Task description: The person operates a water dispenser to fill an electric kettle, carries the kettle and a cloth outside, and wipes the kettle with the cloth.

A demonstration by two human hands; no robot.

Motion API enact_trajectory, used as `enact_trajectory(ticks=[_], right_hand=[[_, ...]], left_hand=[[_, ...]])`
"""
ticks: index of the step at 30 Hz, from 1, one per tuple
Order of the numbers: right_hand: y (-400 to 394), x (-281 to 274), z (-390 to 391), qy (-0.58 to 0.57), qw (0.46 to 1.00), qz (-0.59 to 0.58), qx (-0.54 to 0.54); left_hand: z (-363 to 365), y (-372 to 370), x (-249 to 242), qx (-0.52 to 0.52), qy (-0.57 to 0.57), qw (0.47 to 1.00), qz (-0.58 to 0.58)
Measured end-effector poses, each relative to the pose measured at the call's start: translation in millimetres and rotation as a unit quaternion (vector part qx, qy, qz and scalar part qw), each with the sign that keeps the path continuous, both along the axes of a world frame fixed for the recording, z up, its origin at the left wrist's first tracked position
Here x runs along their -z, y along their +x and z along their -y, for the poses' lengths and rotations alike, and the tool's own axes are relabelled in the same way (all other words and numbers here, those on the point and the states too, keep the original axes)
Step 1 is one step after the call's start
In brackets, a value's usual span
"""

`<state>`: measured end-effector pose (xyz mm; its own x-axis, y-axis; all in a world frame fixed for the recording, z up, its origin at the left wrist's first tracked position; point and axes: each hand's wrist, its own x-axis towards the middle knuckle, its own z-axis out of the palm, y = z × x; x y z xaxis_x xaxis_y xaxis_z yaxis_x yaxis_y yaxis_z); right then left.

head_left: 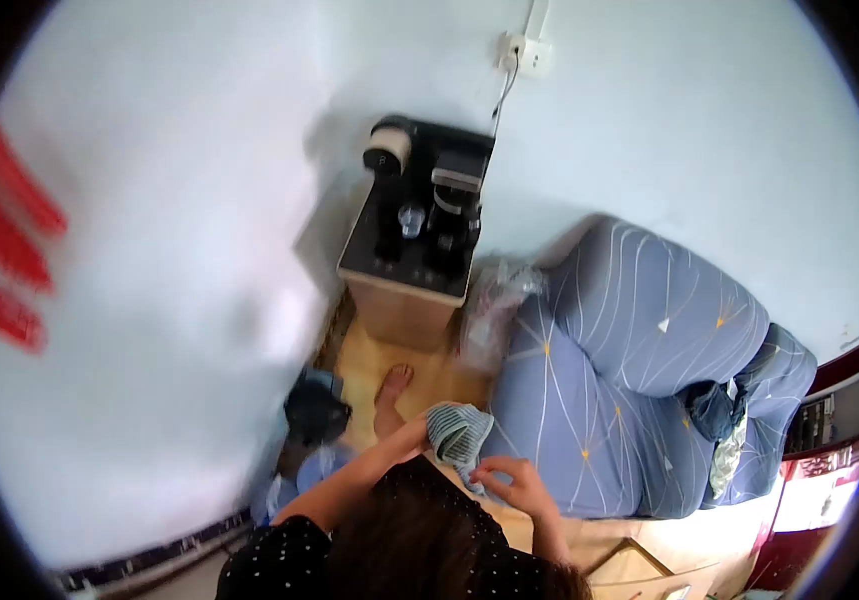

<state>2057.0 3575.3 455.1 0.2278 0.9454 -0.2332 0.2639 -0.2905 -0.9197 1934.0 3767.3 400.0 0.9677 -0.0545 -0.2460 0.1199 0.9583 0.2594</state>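
A blue-grey striped cloth (457, 432) is held low in the middle of the view, above a wooden floor (427, 372). My left hand (417, 432) reaches up from the lower left and is mostly hidden under the cloth, which wraps around it. Just below, my right hand (515, 486) pinches the cloth's lower edge with fingers and thumb. A bare foot (392, 388) rests on the floor just behind the cloth. Dark hair and a black dotted garment (279, 560) fill the bottom of the frame.
A black drinks machine (427, 205) stands on a wooden cabinet (404, 312) against the wall, plugged into a socket (529, 52). A blue patterned sofa (639, 350) with clothes (719, 412) lies to the right, with a clear plastic bag (494, 300) beside it. A blurred white surface (139, 300) fills the left.
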Motion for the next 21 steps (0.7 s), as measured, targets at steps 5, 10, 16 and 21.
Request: enact_trajectory(ticks=[5, 10, 16, 21], right_hand=[[123.4, 16.4, -192.4, 0.098, 0.964, 0.043, 0.243], [224.7, 100.8, -348.5, 0.064, 0.905, 0.261, 0.330], [242.2, 131.3, -389.4, 0.002, 0.915, -0.158, 0.372], [227.2, 108.1, -377.7, 0.078, 0.875, -0.195, 0.436]], left_hand=[[-147.5, 51.5, 74.7, -0.052, 0.197, 0.978, -0.049], [-248.8, 46.9, 19.0, -0.007, 0.366, 0.927, -0.084], [-309.7, 58.4, 13.1, 0.028, 0.152, 0.976, -0.151], [-344.1, 86.1, 12.2, 0.001, -0.023, 0.997, -0.075]])
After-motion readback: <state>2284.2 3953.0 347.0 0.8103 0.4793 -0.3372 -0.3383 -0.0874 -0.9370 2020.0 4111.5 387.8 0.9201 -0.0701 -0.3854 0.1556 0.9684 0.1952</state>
